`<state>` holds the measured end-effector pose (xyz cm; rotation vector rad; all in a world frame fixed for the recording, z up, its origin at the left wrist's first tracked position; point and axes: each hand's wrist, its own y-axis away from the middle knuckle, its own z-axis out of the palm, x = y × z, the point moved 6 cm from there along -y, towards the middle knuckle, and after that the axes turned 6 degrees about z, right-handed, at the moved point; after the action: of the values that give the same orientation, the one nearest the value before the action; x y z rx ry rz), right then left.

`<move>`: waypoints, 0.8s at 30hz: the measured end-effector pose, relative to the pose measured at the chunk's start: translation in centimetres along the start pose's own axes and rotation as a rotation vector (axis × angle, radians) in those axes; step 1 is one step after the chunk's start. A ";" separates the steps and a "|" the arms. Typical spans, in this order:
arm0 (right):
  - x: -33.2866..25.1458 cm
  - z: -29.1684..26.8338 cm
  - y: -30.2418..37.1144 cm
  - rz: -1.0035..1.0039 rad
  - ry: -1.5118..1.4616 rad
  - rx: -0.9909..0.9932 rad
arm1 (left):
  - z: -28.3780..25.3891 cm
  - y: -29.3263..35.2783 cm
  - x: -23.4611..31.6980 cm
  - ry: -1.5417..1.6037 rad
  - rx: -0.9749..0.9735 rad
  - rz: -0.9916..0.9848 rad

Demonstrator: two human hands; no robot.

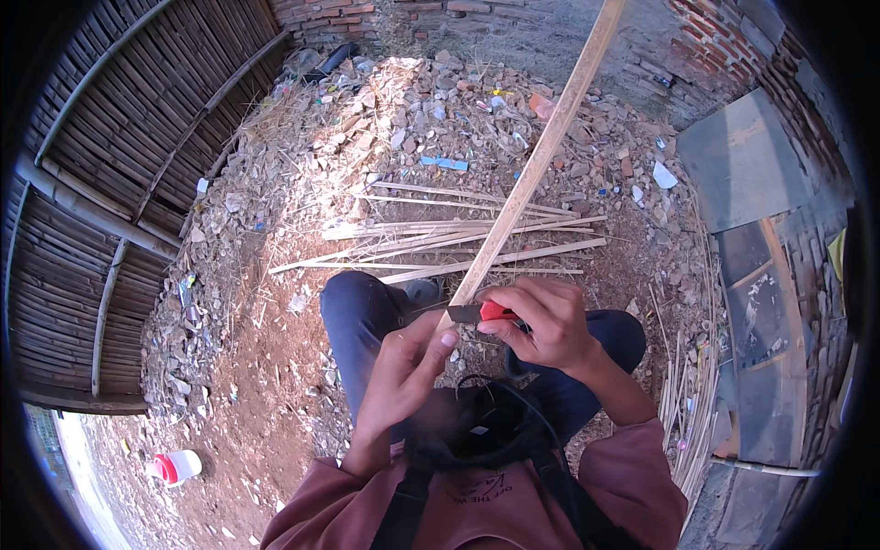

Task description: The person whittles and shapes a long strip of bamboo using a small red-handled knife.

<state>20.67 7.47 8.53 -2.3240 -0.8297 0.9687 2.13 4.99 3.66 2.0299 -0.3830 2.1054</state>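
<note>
My left hand [410, 362] is closed round the near end of a long, flat bamboo strip [534, 171], its thumb along the side. The strip slants up and away to the right, past the top of the picture. In my right hand [548, 323] is a utility knife [496, 312] with a red handle and a wide dark blade. The blade lies across the strip just beyond my left fingers and touches or nearly touches it. Beyond my knees, several thin bamboo strips [431, 240] lie in a loose pile on the ground.
Rubble and litter [431, 101] cover the ground toward a brick wall [495, 23]. A bamboo-slat wall [156, 92] stands on the left. Grey panels [747, 160] lean at the right, near more thin strips [689, 412]. A red-and-white container [177, 467] sits at the lower left.
</note>
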 end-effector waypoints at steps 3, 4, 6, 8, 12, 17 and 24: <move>-0.2 0.6 0.1 0.004 0.014 -0.009 | -0.2 -0.1 -0.1 -0.075 -0.004 0.047; -0.1 0.7 0.1 0.009 0.020 -0.017 | -0.3 -0.2 -0.4 -0.076 -0.004 0.046; -0.2 0.7 0.1 0.006 0.018 -0.016 | -0.5 -0.2 -0.7 -0.143 0.007 0.073; -0.3 0.8 0.1 0.003 0.016 -0.017 | -0.7 -0.2 -0.8 -0.202 0.010 0.079; -0.6 1.1 0.3 -0.021 0.041 -0.042 | -0.4 -0.3 0.0 -0.275 0.046 0.084; -0.7 1.4 0.2 -0.053 0.028 -0.049 | -0.4 -0.3 0.4 -0.264 0.082 0.112; -0.8 1.7 0.4 -0.060 0.040 -0.053 | -0.5 -0.3 0.6 -0.273 0.090 0.128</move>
<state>19.07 6.99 7.62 -2.3411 -0.9134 0.8816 1.76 5.38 4.27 2.4145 -0.4782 1.9480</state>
